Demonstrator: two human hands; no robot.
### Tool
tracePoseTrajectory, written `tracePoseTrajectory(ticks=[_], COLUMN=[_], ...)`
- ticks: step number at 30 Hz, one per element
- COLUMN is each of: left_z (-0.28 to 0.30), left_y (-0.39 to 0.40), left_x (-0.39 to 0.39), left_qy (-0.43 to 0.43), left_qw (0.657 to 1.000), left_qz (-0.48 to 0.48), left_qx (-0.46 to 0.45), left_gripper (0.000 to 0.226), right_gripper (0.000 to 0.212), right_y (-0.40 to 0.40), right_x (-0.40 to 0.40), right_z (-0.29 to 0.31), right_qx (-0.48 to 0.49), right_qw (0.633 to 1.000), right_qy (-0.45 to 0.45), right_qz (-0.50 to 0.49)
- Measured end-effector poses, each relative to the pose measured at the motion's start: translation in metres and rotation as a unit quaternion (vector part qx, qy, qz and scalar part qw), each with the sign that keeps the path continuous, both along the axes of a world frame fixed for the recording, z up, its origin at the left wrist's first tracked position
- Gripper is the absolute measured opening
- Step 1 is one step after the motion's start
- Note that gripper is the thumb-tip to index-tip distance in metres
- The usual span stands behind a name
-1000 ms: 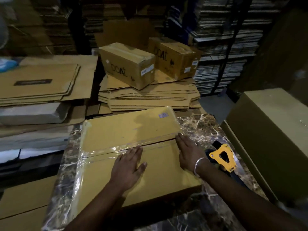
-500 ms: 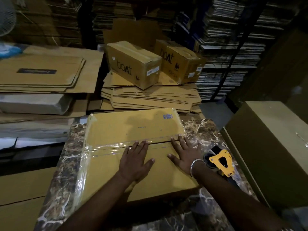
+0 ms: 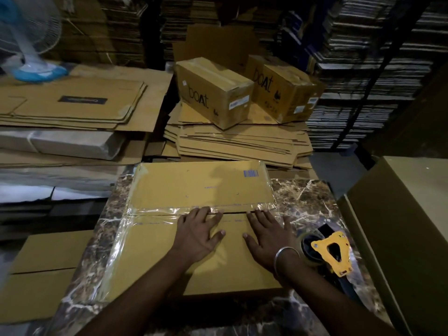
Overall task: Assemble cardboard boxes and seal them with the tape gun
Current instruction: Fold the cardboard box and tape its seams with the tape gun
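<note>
A brown cardboard box (image 3: pixel 198 187) lies on the marble table (image 3: pixel 305 204), its two top flaps meeting at a centre seam covered by clear tape (image 3: pixel 160 210). My left hand (image 3: pixel 197 234) presses flat on the near flap, fingertips at the seam. Beside it, my right hand (image 3: pixel 268 235) also lies flat with spread fingers touching the taped seam; a metal bangle is on its wrist. The yellow tape gun (image 3: pixel 333 254) lies on the table just right of my right wrist, untouched.
Two taped "boat" boxes (image 3: pixel 213 93) sit on a pile of flat cardboard (image 3: pixel 242 144) behind the table. More flat sheets (image 3: pixel 72 105) are stacked at left, a large box (image 3: pixel 407 226) stands at right, and a fan (image 3: pixel 29 32) is at top left.
Both hands have slid along the seam towards each other, the right one moving left from the box's right edge. The view has tilted slightly downward.
</note>
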State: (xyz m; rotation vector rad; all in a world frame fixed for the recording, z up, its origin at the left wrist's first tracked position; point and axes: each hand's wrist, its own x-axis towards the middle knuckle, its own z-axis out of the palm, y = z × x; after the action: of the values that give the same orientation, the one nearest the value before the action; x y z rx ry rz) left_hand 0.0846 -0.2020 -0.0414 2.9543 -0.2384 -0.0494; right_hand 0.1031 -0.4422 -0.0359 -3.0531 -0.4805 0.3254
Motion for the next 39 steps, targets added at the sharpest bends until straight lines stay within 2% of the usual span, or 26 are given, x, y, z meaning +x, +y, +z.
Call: tracePoseTrajectory(ticks=[6, 13, 15, 17, 19, 21, 23, 26, 28, 32, 36, 39], left_z=[-0.009, -0.007, -0.003, 0.005, 0.016, 0.025, 0.031, 0.029, 0.019, 0.001, -0.01, -0.014], left_y=[-0.005, -0.01, -0.009, -0.003, 0.008, 0.027, 0.055, 0.104, 0.134, 0.162, 0.167, 0.173], left_x=[-0.013, -0.017, -0.02, -0.024, -0.03, -0.039, -0.049, -0.059, -0.065, -0.072, -0.071, -0.07], left_qy=[0.062, 0.089, 0.098, 0.109, 0.118, 0.11, 0.083, 0.042, 0.023, 0.016, 0.044, 0.072], left_qw=[0.998, 0.993, 0.992, 0.992, 0.991, 0.991, 0.99, 0.986, 0.98, 0.956, 0.923, 0.856], left_qz=[0.003, 0.069, 0.072, 0.067, 0.063, 0.069, 0.091, 0.147, 0.184, 0.187, 0.191, 0.252], left_qx=[-0.015, -0.022, -0.021, -0.015, -0.023, -0.045, -0.062, -0.065, -0.076, -0.226, -0.332, -0.445], left_gripper=[0.077, 0.073, 0.072, 0.071, 0.079, 0.097, 0.108, 0.094, 0.084, 0.074, 0.085, 0.084], right_gripper=[0.078, 0.101, 0.096, 0.077, 0.065, 0.073, 0.088, 0.1, 0.099, 0.091, 0.096, 0.1], right_y=[0.017, 0.016, 0.014, 0.009, 0.006, 0.007, 0.011, 0.017, 0.021, 0.039, 0.081, 0.124], right_x=[-0.002, -0.002, 0.002, 0.005, 0.003, 0.002, 0.002, 0.002, -0.001, -0.001, -0.009, -0.017], right_z=[-0.009, -0.012, -0.007, -0.007, -0.009, -0.01, -0.012, -0.009, -0.008, -0.002, -0.001, 0.0], right_qx=[0.053, 0.041, 0.048, 0.074, 0.124, 0.129, 0.091, 0.059, 0.046, 0.004, 0.01, 0.029], right_qw=[0.998, 0.999, 0.999, 0.997, 0.991, 0.99, 0.994, 0.995, 0.995, 0.99, 0.98, 0.974], right_qy=[-0.011, 0.007, 0.006, -0.009, -0.036, -0.023, -0.003, 0.01, 0.009, 0.025, 0.026, 0.027], right_qz=[-0.025, -0.023, -0.02, -0.018, -0.031, -0.056, -0.064, -0.076, -0.089, -0.135, -0.197, -0.223])
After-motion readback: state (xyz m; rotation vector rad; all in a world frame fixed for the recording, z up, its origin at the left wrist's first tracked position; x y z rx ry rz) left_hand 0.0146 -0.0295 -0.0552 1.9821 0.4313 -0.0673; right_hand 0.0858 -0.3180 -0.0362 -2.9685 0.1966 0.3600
